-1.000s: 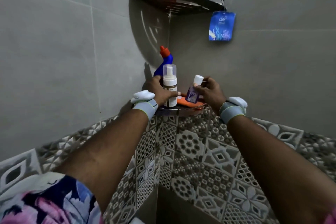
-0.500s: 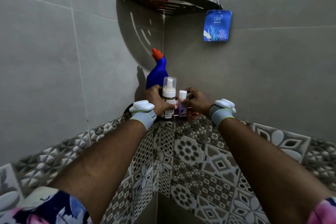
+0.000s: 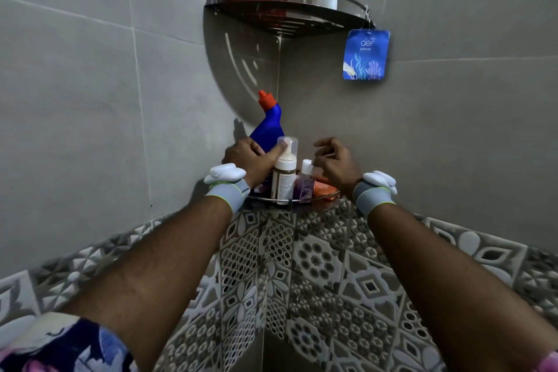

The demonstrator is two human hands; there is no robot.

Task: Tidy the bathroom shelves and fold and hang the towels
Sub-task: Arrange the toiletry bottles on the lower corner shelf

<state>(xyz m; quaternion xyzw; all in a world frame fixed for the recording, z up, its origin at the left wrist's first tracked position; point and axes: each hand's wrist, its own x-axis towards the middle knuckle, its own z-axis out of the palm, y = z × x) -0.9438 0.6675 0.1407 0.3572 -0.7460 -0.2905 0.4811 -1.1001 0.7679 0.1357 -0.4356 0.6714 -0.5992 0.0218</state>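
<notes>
Blue plastic filled my left hand [image 3: 252,157]: I had it clenched on the toilet-cleaner bottle [image 3: 269,127], which stood upright at the back corner of the lower corner shelf [image 3: 302,200], its red nozzle up. Just in front of that bottle stood the foam pump bottle [image 3: 284,174], with the small purple bottle [image 3: 305,180] beside it. My right hand [image 3: 333,161] hovered above the small bottle, fingers spread, gripping nothing.
</notes>
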